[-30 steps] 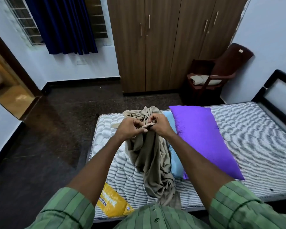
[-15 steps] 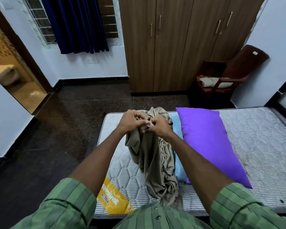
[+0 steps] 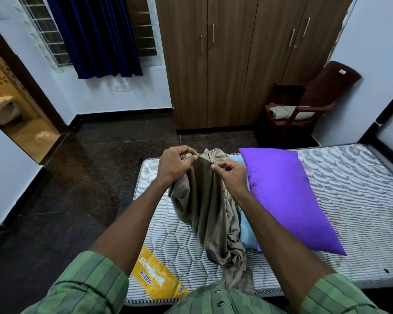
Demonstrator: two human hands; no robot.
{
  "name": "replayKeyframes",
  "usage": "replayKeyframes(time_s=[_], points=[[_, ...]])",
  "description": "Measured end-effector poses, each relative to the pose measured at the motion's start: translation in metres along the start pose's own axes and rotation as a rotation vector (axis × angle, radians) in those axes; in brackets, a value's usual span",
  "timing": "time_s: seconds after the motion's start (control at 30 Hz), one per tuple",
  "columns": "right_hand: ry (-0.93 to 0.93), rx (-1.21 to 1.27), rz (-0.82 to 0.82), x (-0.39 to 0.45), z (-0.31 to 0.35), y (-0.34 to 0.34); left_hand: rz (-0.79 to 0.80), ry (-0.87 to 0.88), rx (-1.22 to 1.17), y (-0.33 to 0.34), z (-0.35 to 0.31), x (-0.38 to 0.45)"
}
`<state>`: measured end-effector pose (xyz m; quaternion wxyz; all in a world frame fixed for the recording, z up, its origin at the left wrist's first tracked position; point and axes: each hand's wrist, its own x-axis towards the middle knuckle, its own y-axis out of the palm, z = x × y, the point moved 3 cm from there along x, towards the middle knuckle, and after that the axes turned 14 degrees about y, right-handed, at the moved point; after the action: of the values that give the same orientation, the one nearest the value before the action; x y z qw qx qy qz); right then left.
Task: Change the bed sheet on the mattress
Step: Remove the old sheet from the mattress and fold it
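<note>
A bunched taupe bed sheet (image 3: 211, 214) hangs from both hands and trails down onto the bare striped mattress (image 3: 349, 200). My left hand (image 3: 175, 165) grips the sheet's top edge between thumb and curled fingers. My right hand (image 3: 229, 173) pinches the same edge a short way to the right, so a short span of hem stretches between them. A purple pillow (image 3: 286, 198) lies on the mattress just right of the sheet, with a light blue pillow (image 3: 245, 230) partly hidden under it.
A yellow brand label (image 3: 154, 275) sits at the mattress's near corner. Dark floor (image 3: 77, 189) lies to the left. A wooden wardrobe (image 3: 236, 60) stands behind, a brown chair (image 3: 304, 103) with folded cloth beside it. The black headboard (image 3: 386, 125) is at the far right.
My hands have moved apart along the sheet's edge, opening a short span of hem between them. The view has shifted slightly left and closer.
</note>
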<state>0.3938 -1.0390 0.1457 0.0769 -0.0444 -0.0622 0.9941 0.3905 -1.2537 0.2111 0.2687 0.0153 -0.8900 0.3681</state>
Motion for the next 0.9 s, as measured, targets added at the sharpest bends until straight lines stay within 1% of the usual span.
replayKeyframes(time_s=[0.13, 0.23, 0.33, 0.43, 0.5, 0.57, 0.6, 0.63, 0.67, 0.73, 0.77, 0.8, 0.83, 0.87, 0.9], points=[[-0.024, 0.004, 0.212, -0.008, 0.004, 0.007, -0.051, 0.002, -0.012, -0.001, -0.006, 0.003], [-0.037, 0.005, 0.264, -0.015, 0.008, 0.013, -0.025, 0.027, -0.031, 0.003, -0.014, 0.006], [0.068, 0.109, 0.313, -0.019, 0.014, 0.016, -0.058, -0.006, 0.023, 0.003, -0.017, 0.009], [0.222, 0.15, 0.471, -0.022, 0.016, 0.017, -0.111, -0.049, 0.116, -0.001, -0.018, 0.012], [0.272, 0.096, 0.576, -0.026, 0.013, 0.017, -0.168, -0.062, 0.149, -0.005, -0.02, 0.014], [0.257, 0.009, 0.63, -0.029, 0.005, 0.015, -0.284, -0.147, 0.165, -0.013, -0.018, 0.017], [0.226, -0.068, 0.597, -0.027, 0.0, 0.012, -0.348, -0.21, 0.171, -0.018, -0.015, 0.019], [0.164, -0.149, 0.519, -0.024, -0.003, 0.008, -0.4, -0.274, 0.176, -0.023, -0.012, 0.021], [0.087, -0.251, 0.391, -0.02, -0.005, 0.003, -0.428, -0.329, 0.183, -0.028, -0.009, 0.022], [-0.022, -0.373, 0.032, -0.014, -0.002, -0.008, -0.42, -0.398, 0.196, -0.03, -0.005, 0.021], [-0.029, -0.364, -0.119, -0.012, 0.001, -0.012, -0.397, -0.42, 0.202, -0.029, -0.002, 0.019], [-0.025, -0.32, -0.211, -0.01, 0.004, -0.015, -0.368, -0.445, 0.206, -0.026, 0.0, 0.016], [-0.014, -0.256, -0.253, -0.007, 0.007, -0.017, -0.333, -0.469, 0.21, -0.022, 0.002, 0.011], [0.003, -0.184, -0.245, -0.005, 0.01, -0.018, -0.289, -0.468, 0.215, -0.018, 0.004, 0.008], [0.016, -0.115, -0.202, -0.003, 0.013, -0.017, -0.241, -0.425, 0.214, -0.014, 0.004, 0.006]])
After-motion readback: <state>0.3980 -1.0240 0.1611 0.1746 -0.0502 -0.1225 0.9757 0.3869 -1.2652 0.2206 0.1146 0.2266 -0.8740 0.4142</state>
